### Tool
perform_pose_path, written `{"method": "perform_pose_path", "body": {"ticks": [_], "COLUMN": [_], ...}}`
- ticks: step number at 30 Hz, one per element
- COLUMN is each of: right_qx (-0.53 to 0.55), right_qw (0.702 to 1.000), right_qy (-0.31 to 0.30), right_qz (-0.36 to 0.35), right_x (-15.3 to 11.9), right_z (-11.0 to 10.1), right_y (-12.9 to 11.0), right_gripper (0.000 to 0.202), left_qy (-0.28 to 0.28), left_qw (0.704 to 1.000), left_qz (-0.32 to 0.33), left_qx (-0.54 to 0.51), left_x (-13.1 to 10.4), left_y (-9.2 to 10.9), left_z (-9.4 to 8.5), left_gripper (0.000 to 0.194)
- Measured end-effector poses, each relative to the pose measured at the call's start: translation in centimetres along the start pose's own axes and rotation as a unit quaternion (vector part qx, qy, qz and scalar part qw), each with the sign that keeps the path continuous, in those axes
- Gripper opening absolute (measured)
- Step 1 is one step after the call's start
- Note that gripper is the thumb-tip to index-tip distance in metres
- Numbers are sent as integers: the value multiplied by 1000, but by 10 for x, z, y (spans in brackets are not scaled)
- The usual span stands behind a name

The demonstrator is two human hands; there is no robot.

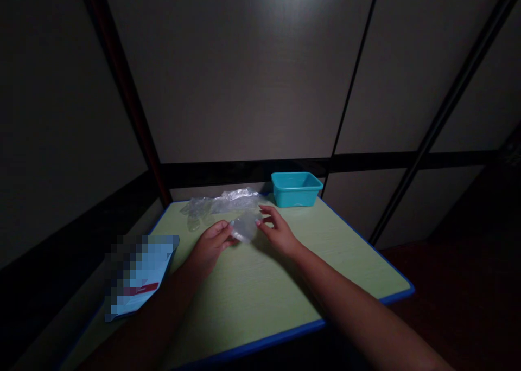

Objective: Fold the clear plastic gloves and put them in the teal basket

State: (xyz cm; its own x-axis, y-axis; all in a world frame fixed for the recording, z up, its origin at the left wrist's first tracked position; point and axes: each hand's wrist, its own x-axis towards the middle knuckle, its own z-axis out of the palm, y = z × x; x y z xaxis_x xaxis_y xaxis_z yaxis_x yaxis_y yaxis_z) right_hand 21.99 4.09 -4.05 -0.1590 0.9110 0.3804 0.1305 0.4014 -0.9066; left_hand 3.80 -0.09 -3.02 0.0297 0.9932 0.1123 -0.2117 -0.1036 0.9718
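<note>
Both forearms enter from the bottom of the frame and converge toward its centre. The left hand lies just left of centre, palm down, fingers curled inward with the fingertips pinched together and pointing right. The right hand sits just right of centre, palm turned partly left, fingers spread and loosely extended. The two hands are near each other, fingertips almost meeting.

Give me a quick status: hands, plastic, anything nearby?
Left hand pinching clear plastic piece; right hand open, touching it. More plastic behind. Teal tub at table's far edge, apart.
</note>
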Motion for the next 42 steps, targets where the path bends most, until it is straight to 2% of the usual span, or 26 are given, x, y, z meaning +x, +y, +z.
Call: {"method": "perform_pose_path", "body": {"ticks": [5,8,12,17,20,23,28,30,32,34,36,38,40,42], "right_qx": [68,130,188,204,203,193,230,241,245,257,275,284,289,287], "right_qw": [997,991,981,974,974,976,965,961,959,955,951,949,946,945], "right_qy": [-22,-30,-2,16,21,35,31,37,47,54,46,31,20,25], "right_qz": [2,27,39,98,99,93,125,130,136,139,137,135,143,153], "right_x": [4,6,7,7,7,8,8,8,7,7,6,4,2,1], "right_z": [1,0,-3,-8,-9,-10,-11,-11,-11,-10,-8,-5,-3,-2], "right_y": [5,4,1,-3,-3,-4,-6,-8,-9,-10,-11,-13,-15,-18], "right_gripper": [42,41,35,31,30,24,26,27,27,28,29,29,29,29], "left_qy": [-20,-22,-6,43,66,75,64,85,138,163,117,51,16,33], "left_qw": [999,997,995,988,982,976,971,965,941,890,831,784,756,746], "left_qz": [17,32,35,50,72,86,89,100,150,238,318,357,374,387], "left_qx": [45,69,96,141,164,186,211,226,271,352,442,505,538,540], "left_x": [0,0,0,2,3,2,1,3,4,2,-4,-11,-16,-19], "left_y": [0,2,2,-2,0,4,2,-1,-4,-4,-3,-3,-3,-3], "left_z": [1,1,0,-4,-6,-5,-4,-5,-5,-4,1,8,16,21], "left_gripper": [31,28,26,34,38,39,39,34,26,21,22,21,21,24]}}
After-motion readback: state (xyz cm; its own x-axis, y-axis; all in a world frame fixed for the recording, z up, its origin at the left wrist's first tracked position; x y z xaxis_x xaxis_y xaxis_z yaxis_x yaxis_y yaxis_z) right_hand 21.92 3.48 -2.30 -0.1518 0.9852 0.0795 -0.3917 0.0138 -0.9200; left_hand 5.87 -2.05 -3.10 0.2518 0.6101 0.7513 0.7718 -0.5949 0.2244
